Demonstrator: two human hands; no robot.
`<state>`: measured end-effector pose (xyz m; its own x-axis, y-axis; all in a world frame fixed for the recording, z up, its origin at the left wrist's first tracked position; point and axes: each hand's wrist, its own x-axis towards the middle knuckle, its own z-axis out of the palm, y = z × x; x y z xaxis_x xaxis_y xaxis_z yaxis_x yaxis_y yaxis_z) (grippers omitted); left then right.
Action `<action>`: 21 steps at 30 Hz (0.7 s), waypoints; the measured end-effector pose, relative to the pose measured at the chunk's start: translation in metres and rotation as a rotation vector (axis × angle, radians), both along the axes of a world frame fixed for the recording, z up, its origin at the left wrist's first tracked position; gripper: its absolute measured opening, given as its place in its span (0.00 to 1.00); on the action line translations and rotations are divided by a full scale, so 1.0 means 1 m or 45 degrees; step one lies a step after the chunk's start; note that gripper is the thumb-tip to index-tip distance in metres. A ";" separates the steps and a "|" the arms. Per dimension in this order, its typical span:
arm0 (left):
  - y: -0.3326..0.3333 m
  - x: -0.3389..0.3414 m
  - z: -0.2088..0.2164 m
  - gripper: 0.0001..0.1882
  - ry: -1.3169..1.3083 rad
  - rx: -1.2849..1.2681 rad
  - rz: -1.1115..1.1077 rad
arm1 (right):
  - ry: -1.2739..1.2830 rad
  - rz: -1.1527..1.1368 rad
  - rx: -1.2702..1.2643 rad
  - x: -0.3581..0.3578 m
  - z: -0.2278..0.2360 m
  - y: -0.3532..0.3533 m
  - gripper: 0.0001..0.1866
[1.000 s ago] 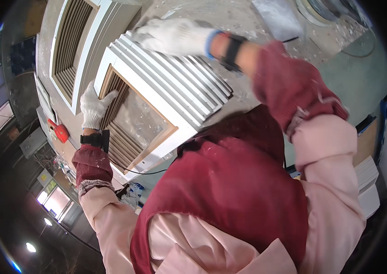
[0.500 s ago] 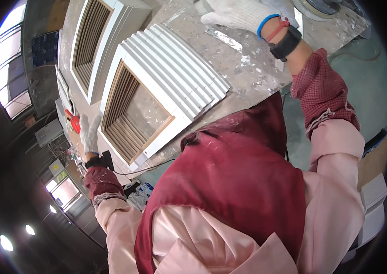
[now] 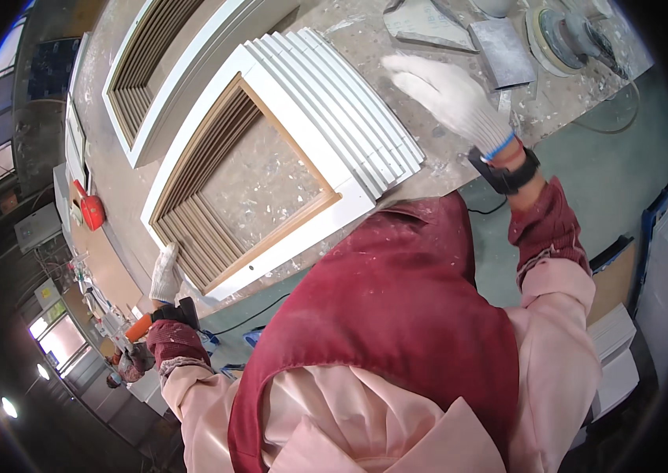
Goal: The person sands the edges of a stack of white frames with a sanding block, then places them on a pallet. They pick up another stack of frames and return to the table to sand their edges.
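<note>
In front of me on the paint-spattered table (image 3: 381,55) lies a stack of white frames (image 3: 342,102), with an opening bordered in bare brown wood on top. My left hand (image 3: 164,276), in a white knit glove, is at the stack's left end. Its fingers seem stretched along the outer side, partly hard to make out. To the right of the stack, my gloved right hand (image 3: 448,94) is stretched out above the table, holding nothing. Beyond it are a grey rectangular block (image 3: 501,54) and a pale, irregular folded sheet (image 3: 427,24).
A second stack of frames (image 3: 184,75) lies just behind the first. A round disc sander (image 3: 559,39) with a cord is at the far right of the table. On the left are a red rounded object (image 3: 91,210) and an orange object (image 3: 138,327). Dark cables hang below the table edge.
My right hand has come nearer, toward the stack, away from the far items. My left hand has moved down to the stack's left end. The view has shifted, showing more of the table's far right.
</note>
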<state>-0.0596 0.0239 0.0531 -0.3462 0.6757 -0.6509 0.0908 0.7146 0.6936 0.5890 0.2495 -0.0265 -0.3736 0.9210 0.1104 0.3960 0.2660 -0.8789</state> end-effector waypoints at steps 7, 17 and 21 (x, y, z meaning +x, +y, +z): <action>0.019 0.035 -0.012 0.16 -0.148 -0.011 0.253 | -0.176 -0.140 0.007 -0.012 -0.007 -0.073 0.29; 0.005 0.023 -0.010 0.26 -0.201 -0.022 0.399 | -0.260 -0.064 0.091 -0.030 -0.009 -0.073 0.33; 0.018 0.025 -0.014 0.25 -0.294 -0.032 0.488 | -0.335 -0.018 0.166 -0.034 -0.005 -0.061 0.34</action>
<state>-0.0342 0.0422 0.0389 -0.4124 0.5097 -0.7551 -0.3390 0.6835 0.6465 0.5549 0.1885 -0.0315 -0.3921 0.9108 0.1295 0.6103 0.3629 -0.7042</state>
